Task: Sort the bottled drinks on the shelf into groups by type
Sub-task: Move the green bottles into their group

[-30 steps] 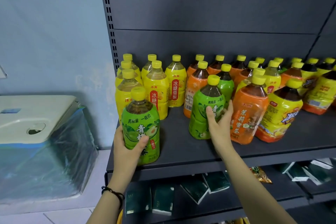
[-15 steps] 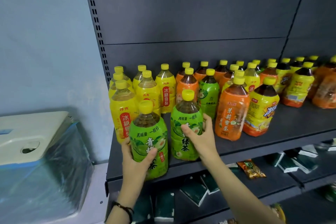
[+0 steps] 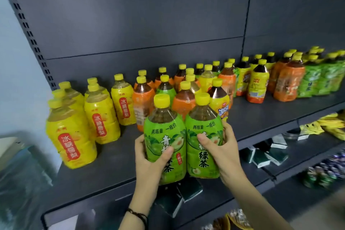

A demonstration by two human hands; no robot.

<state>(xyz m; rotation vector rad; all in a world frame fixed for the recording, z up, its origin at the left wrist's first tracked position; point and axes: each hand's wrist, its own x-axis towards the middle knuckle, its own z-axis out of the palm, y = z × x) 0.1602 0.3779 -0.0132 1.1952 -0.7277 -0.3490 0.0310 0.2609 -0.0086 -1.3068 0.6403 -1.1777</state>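
Two green-label tea bottles with yellow caps are side by side in front of the dark shelf point(image 3: 104, 172). My left hand point(image 3: 149, 160) grips the left green bottle point(image 3: 164, 136). My right hand point(image 3: 224, 151) grips the right green bottle point(image 3: 203, 132). Both bottles are upright, touching each other, lifted off the shelf over its front edge. Behind them stand yellow pear-drink bottles point(image 3: 71, 136) at the left, orange-label bottles point(image 3: 141, 102) in the middle, and a third green bottle point(image 3: 165, 87) among them. More green-label bottles point(image 3: 313, 80) stand at the far right.
Yellow iced-tea bottles point(image 3: 258, 84) and orange bottles point(image 3: 288, 84) fill the shelf's right part. A lower shelf holds dark green packets point(image 3: 261, 157) and yellow snack bags point(image 3: 328, 125). A plastic-covered appliance point(image 3: 16, 164) stands at the left by the blue wall.
Both hands have brought the two green bottles together and lifted them toward me off the shelf. The view has swung right, showing more of the shelf.
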